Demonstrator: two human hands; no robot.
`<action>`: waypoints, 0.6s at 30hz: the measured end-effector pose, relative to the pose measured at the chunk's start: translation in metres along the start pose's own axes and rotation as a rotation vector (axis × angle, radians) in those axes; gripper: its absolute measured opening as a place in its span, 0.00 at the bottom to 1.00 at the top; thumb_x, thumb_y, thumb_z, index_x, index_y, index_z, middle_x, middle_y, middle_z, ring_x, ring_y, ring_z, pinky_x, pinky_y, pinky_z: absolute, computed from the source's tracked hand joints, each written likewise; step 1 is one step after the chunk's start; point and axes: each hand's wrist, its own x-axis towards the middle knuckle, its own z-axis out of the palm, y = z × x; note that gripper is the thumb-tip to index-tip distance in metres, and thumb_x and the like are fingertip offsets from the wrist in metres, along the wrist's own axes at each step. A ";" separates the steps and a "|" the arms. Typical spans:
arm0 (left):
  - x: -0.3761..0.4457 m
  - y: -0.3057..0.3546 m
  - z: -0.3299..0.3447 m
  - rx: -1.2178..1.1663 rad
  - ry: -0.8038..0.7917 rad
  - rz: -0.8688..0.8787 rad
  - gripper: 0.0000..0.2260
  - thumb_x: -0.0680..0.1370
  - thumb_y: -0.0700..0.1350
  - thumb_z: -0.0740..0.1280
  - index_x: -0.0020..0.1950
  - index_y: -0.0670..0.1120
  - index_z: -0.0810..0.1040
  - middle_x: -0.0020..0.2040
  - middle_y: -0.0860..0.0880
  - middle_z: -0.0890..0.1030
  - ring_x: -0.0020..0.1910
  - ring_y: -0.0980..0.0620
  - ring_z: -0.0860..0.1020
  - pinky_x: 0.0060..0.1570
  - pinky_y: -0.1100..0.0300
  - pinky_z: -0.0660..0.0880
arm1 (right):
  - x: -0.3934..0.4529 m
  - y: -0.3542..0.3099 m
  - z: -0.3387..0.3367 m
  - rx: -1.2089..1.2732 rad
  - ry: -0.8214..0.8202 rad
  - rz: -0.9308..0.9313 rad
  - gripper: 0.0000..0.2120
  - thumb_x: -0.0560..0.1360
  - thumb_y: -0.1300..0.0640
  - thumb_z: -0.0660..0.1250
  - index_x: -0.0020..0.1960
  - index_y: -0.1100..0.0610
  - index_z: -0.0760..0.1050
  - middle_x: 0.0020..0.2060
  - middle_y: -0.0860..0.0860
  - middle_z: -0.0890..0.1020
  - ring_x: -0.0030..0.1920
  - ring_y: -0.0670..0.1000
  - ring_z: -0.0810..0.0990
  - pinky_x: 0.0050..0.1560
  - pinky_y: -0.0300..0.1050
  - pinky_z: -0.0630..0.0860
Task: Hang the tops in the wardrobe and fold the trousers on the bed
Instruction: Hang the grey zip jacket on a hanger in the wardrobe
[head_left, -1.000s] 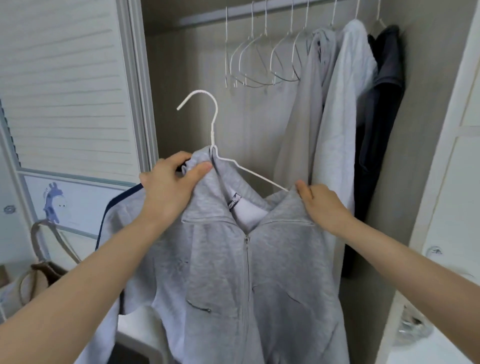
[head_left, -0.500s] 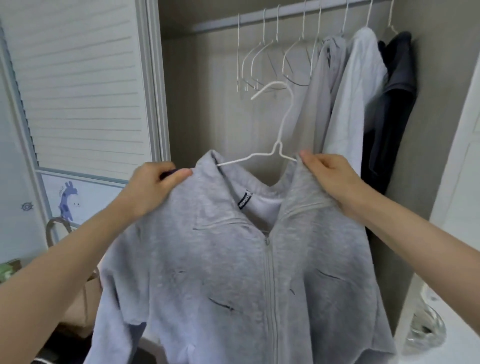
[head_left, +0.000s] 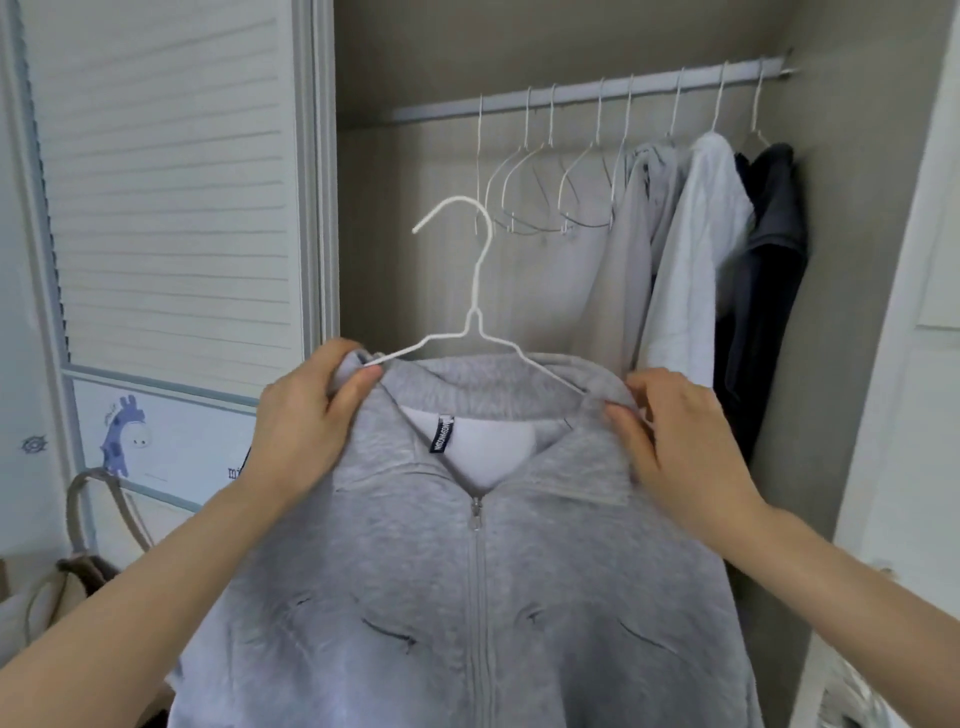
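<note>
A grey zip-up top (head_left: 467, 597) hangs in front of me on a white wire hanger (head_left: 475, 306), whose hook stands upright below the wardrobe rail (head_left: 571, 96). My left hand (head_left: 306, 421) grips the top's left shoulder over the hanger's arm. My right hand (head_left: 675, 441) pinches the right shoulder by the collar. The zip is closed up to the neck, and a black label shows inside the collar. No trousers are in view.
Several bare wire hangers (head_left: 540, 192) hang from the rail's middle. At its right end hang a light grey top (head_left: 631, 249), a white top (head_left: 696, 249) and a dark top (head_left: 763, 291). A louvred door (head_left: 166, 197) stands left; a beige bag (head_left: 78, 561) sits lower left.
The hanger has swung from tilted to upright and centred in the collar. Both hands have shifted along the top's shoulders, and the top now sits level and higher, nearer the rail.
</note>
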 end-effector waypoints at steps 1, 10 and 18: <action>0.001 -0.001 -0.001 -0.009 0.002 -0.004 0.06 0.80 0.55 0.63 0.52 0.55 0.75 0.40 0.55 0.78 0.42 0.49 0.76 0.44 0.56 0.68 | -0.004 0.004 -0.004 -0.019 0.005 0.039 0.14 0.79 0.45 0.58 0.55 0.55 0.72 0.43 0.44 0.72 0.44 0.48 0.71 0.51 0.47 0.68; 0.025 0.005 0.009 -0.043 -0.067 0.063 0.10 0.78 0.59 0.61 0.52 0.55 0.75 0.45 0.57 0.82 0.45 0.52 0.80 0.52 0.51 0.75 | -0.004 0.003 -0.003 0.123 -0.483 0.192 0.18 0.79 0.41 0.54 0.56 0.52 0.74 0.39 0.50 0.82 0.43 0.48 0.80 0.52 0.49 0.75; 0.109 0.026 0.045 -0.015 -0.172 0.035 0.19 0.78 0.65 0.54 0.58 0.54 0.72 0.49 0.52 0.81 0.51 0.46 0.78 0.63 0.36 0.67 | 0.049 -0.030 -0.060 0.776 -0.160 0.518 0.22 0.78 0.51 0.64 0.49 0.73 0.77 0.39 0.65 0.80 0.41 0.53 0.76 0.44 0.47 0.72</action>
